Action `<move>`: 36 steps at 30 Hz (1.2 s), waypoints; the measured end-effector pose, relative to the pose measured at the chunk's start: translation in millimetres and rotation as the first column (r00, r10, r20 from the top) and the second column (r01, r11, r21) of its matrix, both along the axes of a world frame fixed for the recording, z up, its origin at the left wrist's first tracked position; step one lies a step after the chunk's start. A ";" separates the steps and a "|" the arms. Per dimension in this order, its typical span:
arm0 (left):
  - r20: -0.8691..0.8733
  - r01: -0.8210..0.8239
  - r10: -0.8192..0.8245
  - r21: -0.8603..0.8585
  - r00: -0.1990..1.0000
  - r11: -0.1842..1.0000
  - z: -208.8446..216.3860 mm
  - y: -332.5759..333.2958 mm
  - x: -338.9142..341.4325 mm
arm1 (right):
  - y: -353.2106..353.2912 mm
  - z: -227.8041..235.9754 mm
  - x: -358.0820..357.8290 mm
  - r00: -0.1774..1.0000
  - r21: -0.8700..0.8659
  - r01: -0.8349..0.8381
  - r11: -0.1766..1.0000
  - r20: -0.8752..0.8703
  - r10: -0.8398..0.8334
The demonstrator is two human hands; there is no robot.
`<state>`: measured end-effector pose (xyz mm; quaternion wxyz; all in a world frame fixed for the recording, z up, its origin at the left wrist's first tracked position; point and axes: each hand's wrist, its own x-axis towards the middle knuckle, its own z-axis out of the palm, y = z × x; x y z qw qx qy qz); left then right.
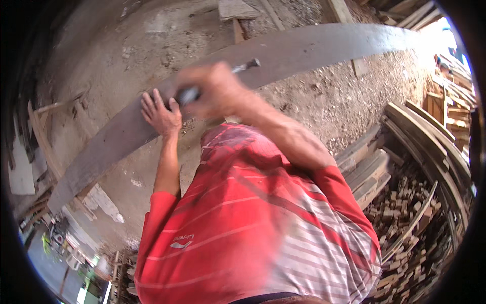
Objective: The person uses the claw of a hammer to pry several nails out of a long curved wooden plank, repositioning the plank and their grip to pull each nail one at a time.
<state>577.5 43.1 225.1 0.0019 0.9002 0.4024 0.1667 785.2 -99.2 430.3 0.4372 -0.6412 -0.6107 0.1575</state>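
Observation:
A long, smooth grey-brown board (pixel 298 48) runs across in front of me, bent by the lens. My left hand (pixel 163 115) lies flat on it near the body-side edge, fingers spread, holding nothing. Close by on the right is my right hand (pixel 215 91), smeared by motion, its fingers curled over the board. A dark rounded thing with a shiny patch (pixel 188 95) shows at its fingers, too blurred to name. Beyond the right hand, a slim metal tool with a dark end (pixel 248 65) rests on the board, partly hidden behind that hand.
Wood chips cover the dirt floor (pixel 309 96). At lower right lie a heap of small wood offcuts (pixel 405 218) and stacked curved timbers (pixel 430 137). Wooden scraps (pixel 45 137) stand at the left. A pale block (pixel 238 9) sits past the board's far edge.

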 end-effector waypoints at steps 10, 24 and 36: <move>-0.014 0.021 -0.021 -0.015 1.000 1.000 -3.1 4.0 7.7 | -4.9 -9.2 37.5 0.971 0.107 0.209 0.972 -0.139 -0.193; 0.013 -0.242 0.246 -0.140 0.969 0.960 1.8 -14.5 31.3 | -46.1 14.5 90.3 0.766 0.071 0.185 0.980 -0.635 -0.098; -0.071 -0.344 0.342 -0.022 0.937 0.939 -9.8 -9.4 30.8 | -18.2 0.2 46.5 0.938 0.140 0.002 0.990 -0.345 0.047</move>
